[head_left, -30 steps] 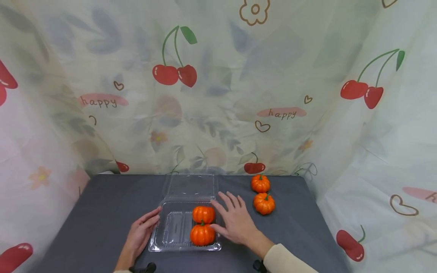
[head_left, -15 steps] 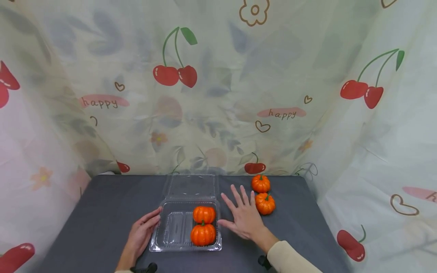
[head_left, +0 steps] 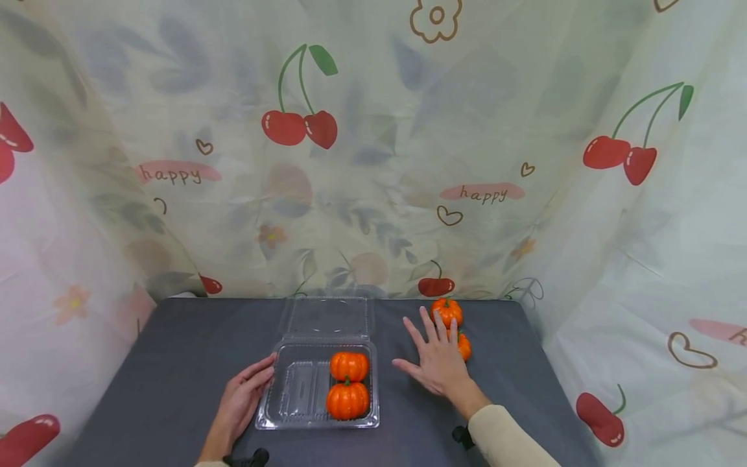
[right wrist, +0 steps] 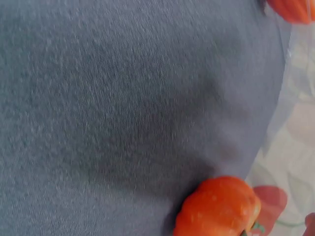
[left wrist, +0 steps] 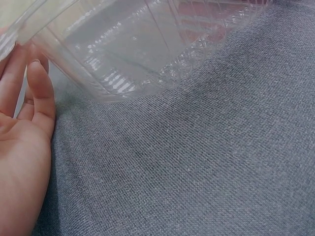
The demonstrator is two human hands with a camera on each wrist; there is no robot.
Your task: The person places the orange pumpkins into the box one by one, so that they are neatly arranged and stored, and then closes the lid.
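A clear plastic clamshell container (head_left: 300, 389) lies with its lid folded back, two small orange pumpkins (head_left: 347, 402) along its right side. At its left edge my left hand (head_left: 239, 395) holds the rim between thumb and fingers. Part of this grip shows in the left wrist view beside the container (left wrist: 133, 49). My right hand (head_left: 440, 363) is spread with straight fingers above the table, partly covering the nearer of two more pumpkins. The farther pumpkin (head_left: 447, 311) is just behind the fingers. The right wrist view shows a pumpkin (right wrist: 216, 209) low down.
The dark grey cloth-covered table (head_left: 175, 363) ends at a patterned curtain (head_left: 373, 162) behind. The raised transparent lid (head_left: 327, 318) reaches almost to the back edge. Curtain also hangs on both sides.
My right hand has moved rightward from beside the container's pumpkins to over the nearer loose pumpkin, its fingers spread. My left hand and the container have stayed put.
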